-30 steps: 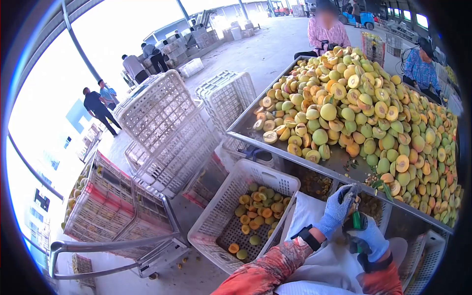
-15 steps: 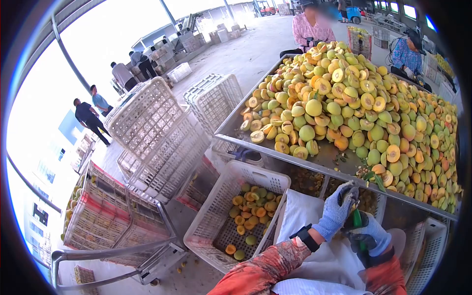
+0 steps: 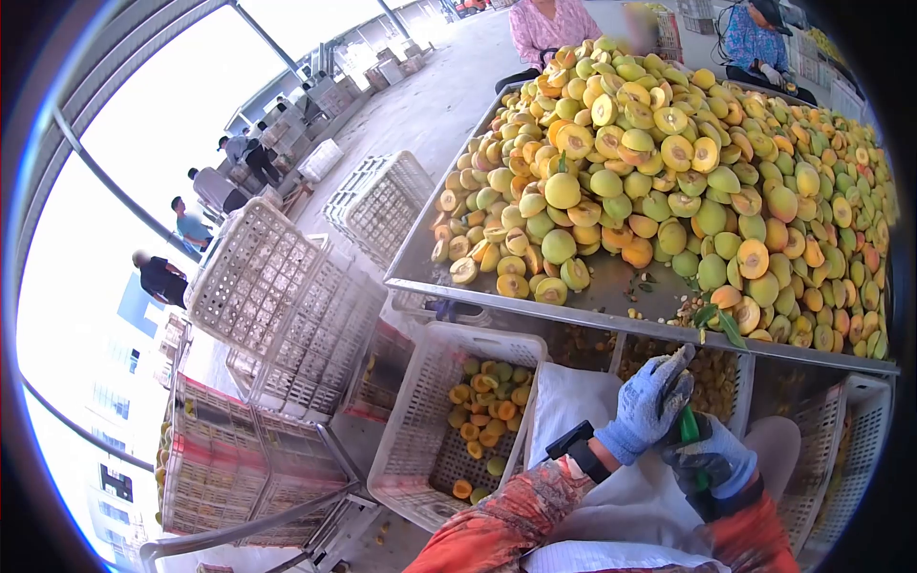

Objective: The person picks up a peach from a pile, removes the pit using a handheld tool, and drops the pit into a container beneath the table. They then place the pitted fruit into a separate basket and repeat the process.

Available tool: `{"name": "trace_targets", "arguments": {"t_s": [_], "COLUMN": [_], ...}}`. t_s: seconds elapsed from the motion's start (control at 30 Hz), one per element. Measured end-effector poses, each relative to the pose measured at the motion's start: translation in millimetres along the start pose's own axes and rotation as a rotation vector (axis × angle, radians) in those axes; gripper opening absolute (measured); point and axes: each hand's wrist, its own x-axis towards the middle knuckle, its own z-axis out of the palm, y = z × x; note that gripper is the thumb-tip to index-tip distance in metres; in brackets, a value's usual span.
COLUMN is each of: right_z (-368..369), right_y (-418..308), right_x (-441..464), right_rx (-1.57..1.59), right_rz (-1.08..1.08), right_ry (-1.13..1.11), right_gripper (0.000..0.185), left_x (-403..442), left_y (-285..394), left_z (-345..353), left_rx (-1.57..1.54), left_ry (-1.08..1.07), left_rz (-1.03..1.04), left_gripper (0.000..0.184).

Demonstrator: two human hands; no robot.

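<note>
Over a white cloth [image 3: 611, 501], the gloved right hand [image 3: 712, 460] grips a green-handled tool [image 3: 688, 426], close beside the curled left hand [image 3: 650, 406]; whether the left holds anything cannot be told. The step in hand appears to be close two-handed tool work; the next move calls for careful control near the left hand. A crate [image 3: 411, 430] beside them contains some fruit [image 3: 492, 401]; beyond, cut fruit [image 3: 611, 181] lies heaped on a metal table [image 3: 420, 258].

Daylit hall, left side overexposed
White glare floods behind the stacked white plastic crates [image 3: 246, 277]; fisheye curvature bends the grey metal post [image 3: 117, 188], and black vignetting rounds the corners.
</note>
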Motion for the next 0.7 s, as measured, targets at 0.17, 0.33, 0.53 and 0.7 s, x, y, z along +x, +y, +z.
{"name": "trace_targets", "arguments": {"t_s": [0.17,0.33,0.53,0.7], "right_z": [-22.5,-26.7,-30.8,-39.4], "right_y": [-10.7,0.1,-10.5,30.8], "right_x": [2.8,9.1,-1.6,16.4], "right_rx": [-0.264,-0.292,-0.064,-1.307], "right_rz": [0.041,-0.066,-0.062,-0.685], "right_ry": [0.019,0.168,0.036,0.674], "right_gripper": [0.043,0.04,0.032,0.035], "left_x": [3.2,2.3,5.3,0.9], "left_y": [-18.7,-13.4,-9.9,-18.5], "left_z": [28.6,50.2,42.1,45.1], "left_rx": [-1.05,-0.589,-0.329,-0.771], "left_ry": [-0.115,0.126,-0.039,0.004], "left_rz": [-0.676,-0.51,-0.172,-0.649], "left_gripper": [0.033,0.033,0.035,0.031]}}
